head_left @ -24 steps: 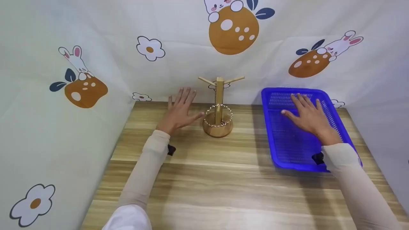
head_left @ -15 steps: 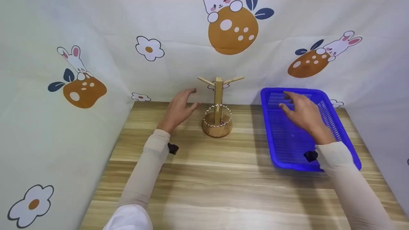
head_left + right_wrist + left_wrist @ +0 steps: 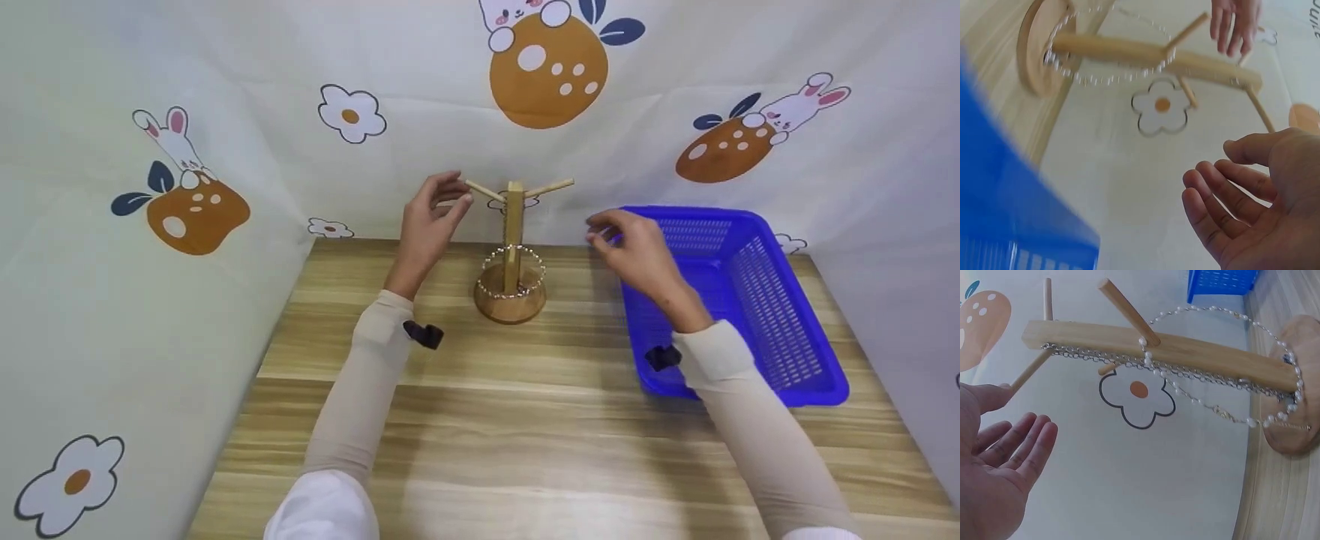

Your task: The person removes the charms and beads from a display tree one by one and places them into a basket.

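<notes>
A wooden stand (image 3: 514, 225) with a round base and side pegs stands upright on the table. A pearl necklace (image 3: 1298, 385) loops around its post, and a silver chain (image 3: 1089, 355) runs along the post from the top. My left hand (image 3: 427, 229) is raised beside the left upper peg (image 3: 484, 190), with thumb and fingers apart. In the left wrist view the thumb overlaps the peg's tip; contact cannot be told. My right hand (image 3: 641, 247) hovers between the stand and the blue basket (image 3: 776, 322), its fingers loosely bent and holding nothing.
The blue plastic basket sits on the wood-grain table (image 3: 525, 435) right of the stand, partly under my right forearm. A pale curtain (image 3: 420, 165) with rabbit, fruit and flower prints hangs close behind the stand and along both sides.
Both hands were spread flat, the left over the table and the right over the basket. Their fingers have since bent; the left has risen to the peg, the right has moved left towards the stand.
</notes>
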Tool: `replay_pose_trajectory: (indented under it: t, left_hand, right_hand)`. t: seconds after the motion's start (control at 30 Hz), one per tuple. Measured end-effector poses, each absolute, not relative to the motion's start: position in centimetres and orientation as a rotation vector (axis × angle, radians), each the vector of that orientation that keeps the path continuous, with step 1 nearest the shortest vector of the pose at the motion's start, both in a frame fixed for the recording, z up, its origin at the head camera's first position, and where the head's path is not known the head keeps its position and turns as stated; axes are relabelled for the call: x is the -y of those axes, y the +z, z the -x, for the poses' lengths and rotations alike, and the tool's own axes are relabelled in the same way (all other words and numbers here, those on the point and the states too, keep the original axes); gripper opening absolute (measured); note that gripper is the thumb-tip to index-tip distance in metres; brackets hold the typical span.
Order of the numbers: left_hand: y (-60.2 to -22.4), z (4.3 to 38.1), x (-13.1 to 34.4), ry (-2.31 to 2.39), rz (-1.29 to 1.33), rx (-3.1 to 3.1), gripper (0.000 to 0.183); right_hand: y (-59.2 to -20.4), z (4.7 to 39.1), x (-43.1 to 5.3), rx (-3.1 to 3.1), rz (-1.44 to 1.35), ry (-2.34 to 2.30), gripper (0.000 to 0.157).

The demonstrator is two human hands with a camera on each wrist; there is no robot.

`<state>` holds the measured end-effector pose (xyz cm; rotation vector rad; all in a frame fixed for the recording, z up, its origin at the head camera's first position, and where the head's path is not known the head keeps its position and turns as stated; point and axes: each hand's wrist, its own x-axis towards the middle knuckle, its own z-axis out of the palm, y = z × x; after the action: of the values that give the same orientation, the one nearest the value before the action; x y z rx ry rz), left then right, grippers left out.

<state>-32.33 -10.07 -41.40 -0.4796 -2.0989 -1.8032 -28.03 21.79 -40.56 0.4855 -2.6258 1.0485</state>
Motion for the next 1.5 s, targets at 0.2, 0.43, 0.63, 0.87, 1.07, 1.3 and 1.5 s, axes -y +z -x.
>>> replay_pose_trajectory:
  t: [0.2, 0.43, 0.63, 0.87, 1.07, 1.3, 1.5]
  left_hand:
    - [-41.1, 32.7, 9.1, -1.955, 0.468, 1.958, 0.039]
    - [-41.0, 33.2, 8.9, -2.039, 0.443, 1.855, 0.029]
    - [-40.9, 33.4, 8.7, -2.088, 0.443, 1.825, 0.027]
    - [-40.8, 33.4, 8.3, -2.121, 0.402, 1.811, 0.025]
    - [-40.9, 33.3, 8.2, -2.105, 0.393, 1.812, 0.022]
    - [-40.9, 33.3, 8.3, -2.103, 0.414, 1.781, 0.023]
    - [-40.8, 33.3, 8.2, -2.102, 0.426, 1.763, 0.019]
  right_hand:
    - [-41.6, 28.8, -18.7, 2.691, -0.532, 1.132, 0.022]
    - [-43.3, 29.8, -16.6, 2.784, -0.548, 1.132, 0.023]
    - [-44.4, 30.2, -15.7, 2.797, -0.585, 1.13, 0.021]
    - [-45.2, 30.2, -14.9, 2.831, -0.582, 1.062, 0.02]
    - [-45.5, 30.1, -14.7, 2.805, -0.553, 1.034, 0.014]
    - [-45.4, 30.1, -14.7, 2.746, -0.559, 1.026, 0.009]
    - [-45.1, 30.1, -14.8, 2.718, -0.568, 1.021, 0.009]
